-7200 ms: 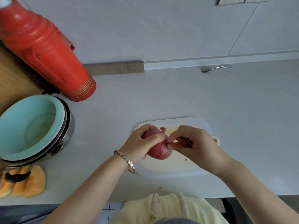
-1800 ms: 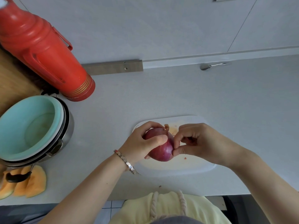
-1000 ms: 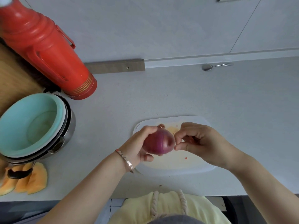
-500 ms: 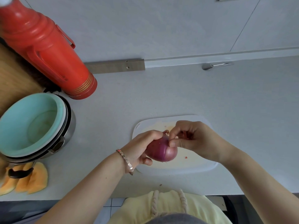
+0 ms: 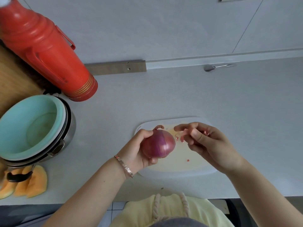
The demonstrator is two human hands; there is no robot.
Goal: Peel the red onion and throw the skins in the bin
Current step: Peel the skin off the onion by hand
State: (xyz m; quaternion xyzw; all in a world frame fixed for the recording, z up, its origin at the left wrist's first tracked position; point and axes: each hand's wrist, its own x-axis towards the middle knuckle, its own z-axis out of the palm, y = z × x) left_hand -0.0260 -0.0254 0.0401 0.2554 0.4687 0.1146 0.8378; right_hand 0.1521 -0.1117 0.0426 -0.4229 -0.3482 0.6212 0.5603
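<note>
Lying at the countertop's (image 5: 164, 99) front left corner are orange melon wedges (image 5: 29, 185), with a black-handled tool (image 5: 18, 176) across them; just behind stands a stack of pots topped by a mint-green bowl (image 5: 31, 126), and a red thermos flask (image 5: 45, 48) rises at the back left. Near the front edge sits a white cutting board (image 5: 180, 169). The left hand (image 5: 137, 151), a bracelet (image 5: 123, 166) on its wrist, is cupped around the left side of the red onion (image 5: 158, 144), gripping it above the board's left end. The onion's long axis runs roughly back-left to front-right, its curled stem tip (image 5: 158, 127) pointing toward the back wall. Just right of it, apart from the onion, the right hand (image 5: 205, 145) is half closed, fingers loosely curled; small bits of skin (image 5: 182, 138) show at its fingertips, though whether they are pinched or falling is unclear. A metal spoon (image 5: 216, 67) lies along the back edge.
</note>
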